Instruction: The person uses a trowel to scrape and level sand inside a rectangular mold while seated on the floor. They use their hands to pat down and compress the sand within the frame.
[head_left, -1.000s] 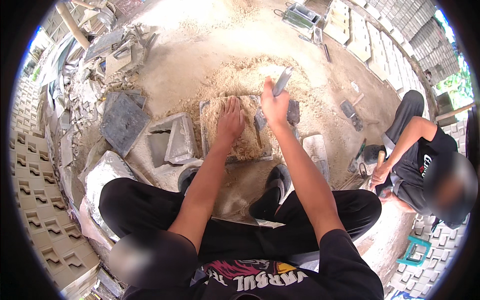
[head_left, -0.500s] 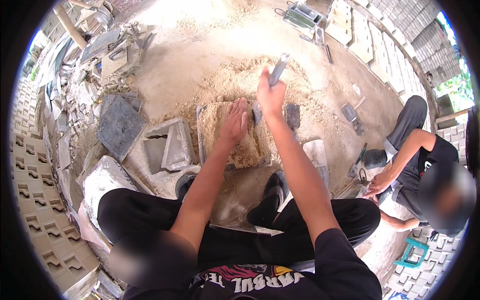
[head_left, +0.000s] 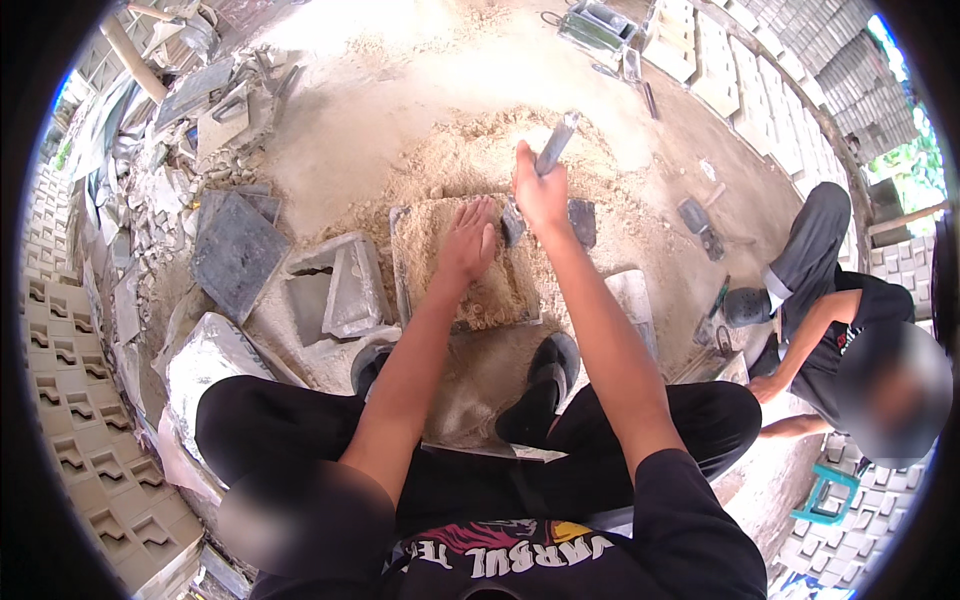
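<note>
A shallow square mould (head_left: 399,262) filled with tan sandy mix (head_left: 505,290) lies on the ground before my feet. My left hand (head_left: 468,240) rests flat on the mix, fingers stretched out. Over the mould's right half, my right hand (head_left: 543,195) is closed around a grey metal bar-like tool (head_left: 557,143), whose upper end sticks out above the fist. A dark flat piece (head_left: 513,222) shows just left of that hand; whether it belongs to the tool, I cannot tell. Right of the hand lies a dark rectangular plate (head_left: 582,222).
A hollow concrete block (head_left: 362,290) stands left of the mould, with dark square plates (head_left: 240,255) beyond it. Loose sand (head_left: 480,140) is heaped behind. At right a co-worker (head_left: 860,320) crouches near a teal stool (head_left: 828,495). Pale blocks (head_left: 695,50) line the far right.
My left hand stays on the mix, and my right hand keeps its grip on the bar-like tool with little movement. The co-worker's hands have shifted lower and nearer to me.
</note>
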